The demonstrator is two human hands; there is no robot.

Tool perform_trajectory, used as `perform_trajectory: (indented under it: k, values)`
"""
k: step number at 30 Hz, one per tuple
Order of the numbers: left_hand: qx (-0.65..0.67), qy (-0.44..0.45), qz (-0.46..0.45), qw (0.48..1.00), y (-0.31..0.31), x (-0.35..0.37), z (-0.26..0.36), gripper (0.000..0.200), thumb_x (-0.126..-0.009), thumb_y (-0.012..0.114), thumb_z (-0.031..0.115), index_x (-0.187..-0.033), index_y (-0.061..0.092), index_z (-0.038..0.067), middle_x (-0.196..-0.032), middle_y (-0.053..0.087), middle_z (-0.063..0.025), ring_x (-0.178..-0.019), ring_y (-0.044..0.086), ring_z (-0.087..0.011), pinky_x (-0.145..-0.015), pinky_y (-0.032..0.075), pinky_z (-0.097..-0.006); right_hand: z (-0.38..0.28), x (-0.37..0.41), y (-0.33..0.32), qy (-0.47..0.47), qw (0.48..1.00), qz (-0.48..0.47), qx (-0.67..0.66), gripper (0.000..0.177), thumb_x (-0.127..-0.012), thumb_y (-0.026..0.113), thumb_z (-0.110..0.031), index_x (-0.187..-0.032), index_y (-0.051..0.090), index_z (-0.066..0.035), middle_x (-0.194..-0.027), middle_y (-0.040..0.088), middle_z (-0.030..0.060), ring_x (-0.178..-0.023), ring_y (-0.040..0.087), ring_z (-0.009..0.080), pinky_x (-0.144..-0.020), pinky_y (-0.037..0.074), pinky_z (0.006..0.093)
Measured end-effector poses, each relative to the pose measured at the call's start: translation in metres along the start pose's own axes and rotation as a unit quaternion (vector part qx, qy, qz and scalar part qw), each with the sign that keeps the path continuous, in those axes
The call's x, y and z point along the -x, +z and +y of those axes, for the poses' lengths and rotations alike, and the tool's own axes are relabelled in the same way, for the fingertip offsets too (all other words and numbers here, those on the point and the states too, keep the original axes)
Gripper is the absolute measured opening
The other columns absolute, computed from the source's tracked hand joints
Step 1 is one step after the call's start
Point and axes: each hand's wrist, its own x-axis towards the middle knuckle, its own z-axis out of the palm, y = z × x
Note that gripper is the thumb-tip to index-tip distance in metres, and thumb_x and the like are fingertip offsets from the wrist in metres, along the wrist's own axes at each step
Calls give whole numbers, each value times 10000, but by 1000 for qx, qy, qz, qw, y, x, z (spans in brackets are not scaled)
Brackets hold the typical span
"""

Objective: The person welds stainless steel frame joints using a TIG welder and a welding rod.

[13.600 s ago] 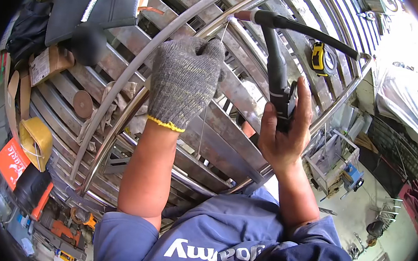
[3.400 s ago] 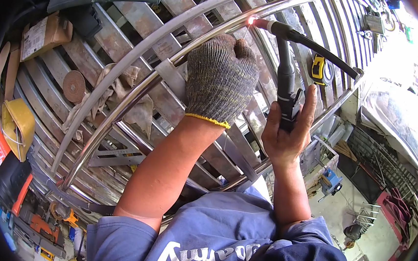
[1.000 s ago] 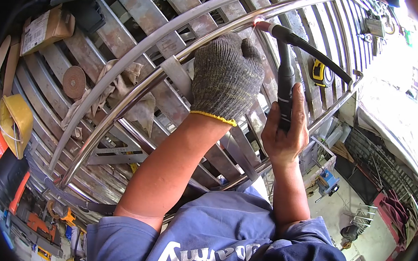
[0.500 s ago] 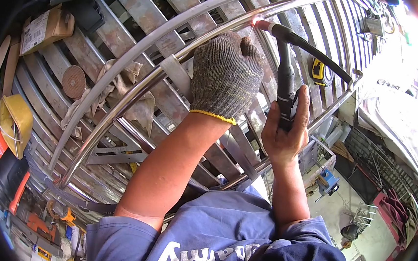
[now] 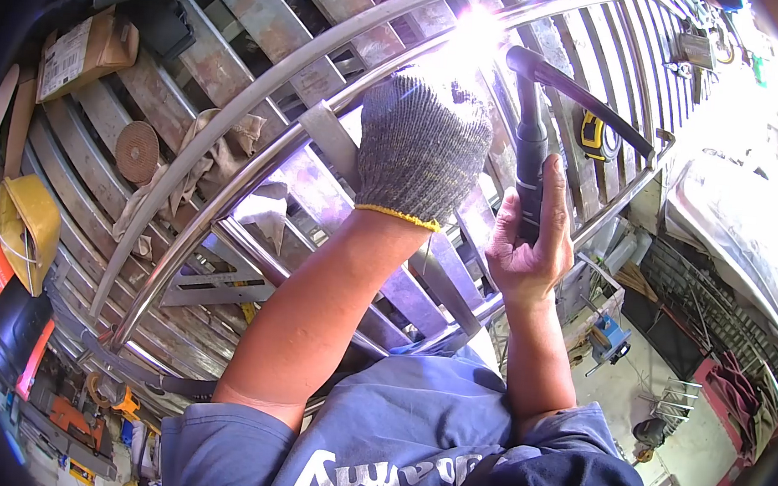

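My right hand (image 5: 534, 259), bare, grips the black handle of a TIG welding torch (image 5: 530, 154). A brilliant white-violet arc (image 5: 475, 38) glows at the torch's tip, against a curved polished steel tube (image 5: 263, 162). My left hand (image 5: 423, 154), in a grey knitted glove with a yellow cuff, is closed close to the arc. A thin filler rod showed at its fingertips a moment ago; glare hides it now. Below the glove, a flat steel bar (image 5: 329, 138) meets the tube.
Curved metal slats (image 5: 240, 44) lie beneath the tubes. A tape measure (image 5: 600, 136) rests right of the torch. On the left are a brown disc (image 5: 137, 152), a rag (image 5: 203, 169), a cardboard box (image 5: 84, 55) and a yellow hard-shell piece (image 5: 29, 224). A blue machine (image 5: 610, 338) stands lower right.
The small glow at the torch tip has flared into a large bright arc, throwing violet light over the slats and glove. Both hands stay nearly in place; the torch handle has turned slightly.
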Motion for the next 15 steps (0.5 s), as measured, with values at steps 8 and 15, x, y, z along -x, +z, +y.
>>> perform_trajectory:
  k: [8, 15]
  values:
    - [163, -289, -98, 938, -11, -10, 14, 342, -1027, 595, 207, -822, 700, -45, -744, 689, -287, -746, 728, -458, -661, 578, -519, -2, 6, 6, 23, 998, 52, -38, 677, -974, 754, -60, -1548, 441, 117, -1381, 670, 313, -1087, 773, 321, -848, 622, 352]
    - [148, -269, -69, 949, -9, -7, 14, 338, -1025, 594, 205, -817, 700, -40, -742, 692, -278, -738, 730, -449, -653, 584, -512, 0, 3, 6, 0, 999, 44, -25, 659, -973, 754, -57, -1539, 459, 107, -1398, 659, 318, -1107, 773, 348, -851, 630, 370]
